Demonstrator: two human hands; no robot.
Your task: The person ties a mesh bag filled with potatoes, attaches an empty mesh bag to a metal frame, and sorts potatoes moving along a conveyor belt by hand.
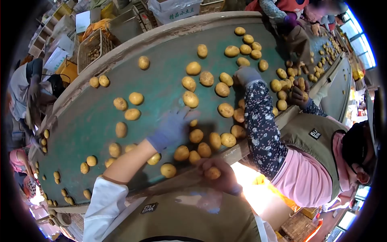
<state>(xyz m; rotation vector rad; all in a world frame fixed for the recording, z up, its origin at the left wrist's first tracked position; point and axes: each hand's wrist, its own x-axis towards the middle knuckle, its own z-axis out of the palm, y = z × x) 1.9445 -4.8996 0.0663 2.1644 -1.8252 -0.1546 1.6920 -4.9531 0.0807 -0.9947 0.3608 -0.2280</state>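
Note:
My left hand, in a purple-blue glove and a little blurred, reaches over the green conveyor belt. Its fingers are spread and no potato shows in them. Just beyond the fingertips lies a potato, and a smaller one is partly behind the hand. Close to my body, at the near edge of the belt, my right hand is closed around a potato. Between my hands and the belt's edge sit several more potatoes, among them one and another.
On my right a co-worker in a flowered sleeve reaches across the belt with a grey glove and holds a potato in the other hand. More people stand around the belt. A wooden rim borders the far side, with crates behind it.

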